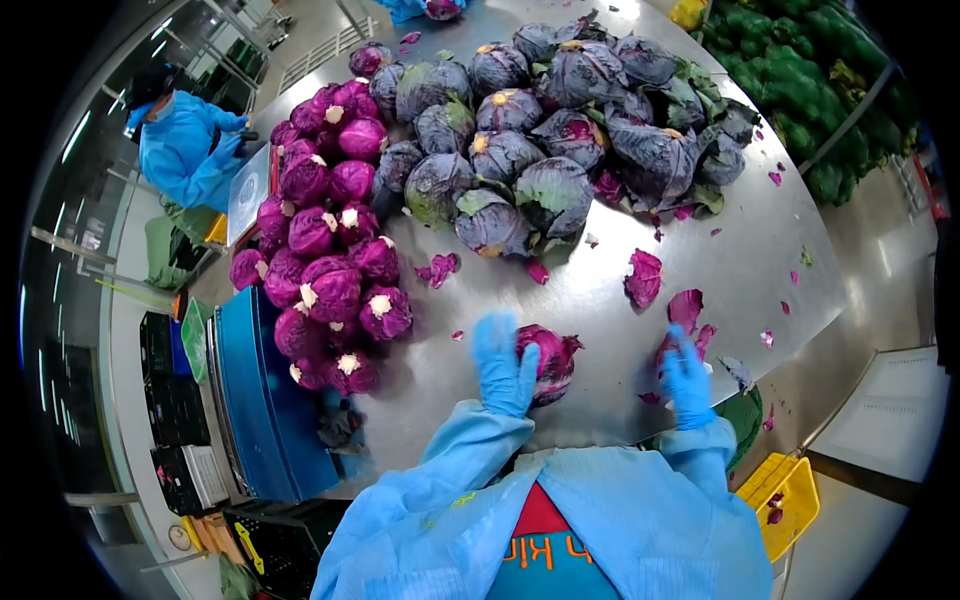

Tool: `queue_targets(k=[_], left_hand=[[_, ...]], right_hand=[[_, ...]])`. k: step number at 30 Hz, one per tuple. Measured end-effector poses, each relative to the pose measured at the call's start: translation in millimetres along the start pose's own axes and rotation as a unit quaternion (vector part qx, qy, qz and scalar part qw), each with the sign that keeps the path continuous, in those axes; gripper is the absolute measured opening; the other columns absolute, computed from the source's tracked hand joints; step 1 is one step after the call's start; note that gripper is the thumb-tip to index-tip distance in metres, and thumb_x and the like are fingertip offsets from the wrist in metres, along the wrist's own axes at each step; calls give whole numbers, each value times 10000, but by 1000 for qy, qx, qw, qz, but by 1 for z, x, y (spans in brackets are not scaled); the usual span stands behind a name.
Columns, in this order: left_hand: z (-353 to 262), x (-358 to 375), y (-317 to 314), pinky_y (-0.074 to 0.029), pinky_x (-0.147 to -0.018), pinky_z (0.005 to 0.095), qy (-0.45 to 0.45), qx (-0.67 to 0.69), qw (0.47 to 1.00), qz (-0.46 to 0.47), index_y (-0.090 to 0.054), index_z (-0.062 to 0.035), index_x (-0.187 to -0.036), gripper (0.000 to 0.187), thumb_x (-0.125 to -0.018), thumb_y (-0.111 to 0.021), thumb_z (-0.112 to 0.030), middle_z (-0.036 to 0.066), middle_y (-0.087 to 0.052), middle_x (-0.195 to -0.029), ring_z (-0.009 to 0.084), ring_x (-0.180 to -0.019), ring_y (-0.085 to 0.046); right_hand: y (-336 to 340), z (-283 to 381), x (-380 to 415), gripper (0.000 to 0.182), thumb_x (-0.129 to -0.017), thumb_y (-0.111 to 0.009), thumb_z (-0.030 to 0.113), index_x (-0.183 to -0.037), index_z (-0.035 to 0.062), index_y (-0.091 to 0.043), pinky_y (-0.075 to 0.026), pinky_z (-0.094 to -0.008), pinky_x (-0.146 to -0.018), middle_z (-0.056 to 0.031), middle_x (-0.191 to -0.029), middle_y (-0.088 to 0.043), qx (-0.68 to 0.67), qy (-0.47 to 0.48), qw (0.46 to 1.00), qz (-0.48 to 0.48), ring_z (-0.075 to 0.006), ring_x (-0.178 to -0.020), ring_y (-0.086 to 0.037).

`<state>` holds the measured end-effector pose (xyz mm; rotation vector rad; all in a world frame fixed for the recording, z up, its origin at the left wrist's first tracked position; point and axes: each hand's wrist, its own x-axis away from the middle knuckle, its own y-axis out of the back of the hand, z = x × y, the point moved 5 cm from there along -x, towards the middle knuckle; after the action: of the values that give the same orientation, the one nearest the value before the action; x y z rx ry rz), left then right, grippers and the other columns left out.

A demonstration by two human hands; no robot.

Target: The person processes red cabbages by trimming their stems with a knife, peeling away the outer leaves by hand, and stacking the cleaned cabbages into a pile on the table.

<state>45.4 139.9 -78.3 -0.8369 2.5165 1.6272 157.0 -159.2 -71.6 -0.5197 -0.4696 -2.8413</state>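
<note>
My left hand (503, 365), in a blue glove, rests on a trimmed purple cabbage (548, 360) near the front edge of the steel table (740, 270). My right hand (686, 380), also gloved in blue, presses on loose purple leaves (686, 312) at the table's front right. Whether a knife is in that hand cannot be seen. To the left lies a pile of trimmed bright purple cabbages (325, 240). Behind it sits a heap of untrimmed cabbages (560, 130) with dull grey-green outer leaves.
Leaf scraps litter the table, with one large piece (643, 277) mid-right. A blue crate (262, 400) stands at the table's left. A yellow bin (782, 500) sits at the lower right. Green vegetables (800, 80) are stacked at the far right. A person in blue (185, 145) works at the far left.
</note>
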Motion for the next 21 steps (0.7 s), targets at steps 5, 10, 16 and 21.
queue_targets(k=[5,10,16,21], left_hand=[[-32,-31,25,-293,-1078,495,-150,109,941,285,-320,-54,-1441,1038,-630,-817,-467,306,-255,-1454,490,-1286,-330],[-27,-45,27,-328,-1044,552,8,82,919,385,-303,-135,-1453,1201,-472,-862,-545,335,-321,-1390,524,-1256,-336],[-41,-47,-15,-411,-934,487,-34,57,981,183,-401,87,-1254,1157,-446,-845,-613,237,-491,-1150,403,-1057,-486],[-54,-65,-14,-427,-922,476,8,112,952,285,-441,49,-1157,1024,-427,-888,-513,246,-491,-1131,395,-1057,-487]], right_hand=[[-91,-8,15,456,-926,-579,227,-1368,147,-497,-476,-264,-597,-45,-757,-610,78,40,986,140,-81,-641,-554],[-107,-5,12,440,-932,-544,229,-1361,144,-497,-501,-367,-599,-112,-781,-670,40,50,983,170,-216,-612,-621],[-108,22,4,533,-962,-473,402,-1433,171,-379,-502,-446,-609,-208,-814,-651,263,223,935,80,-373,-685,-635],[-113,29,-16,622,-961,-379,541,-1468,189,-307,-477,-467,-548,-187,-726,-646,366,180,899,156,-365,-622,-630]])
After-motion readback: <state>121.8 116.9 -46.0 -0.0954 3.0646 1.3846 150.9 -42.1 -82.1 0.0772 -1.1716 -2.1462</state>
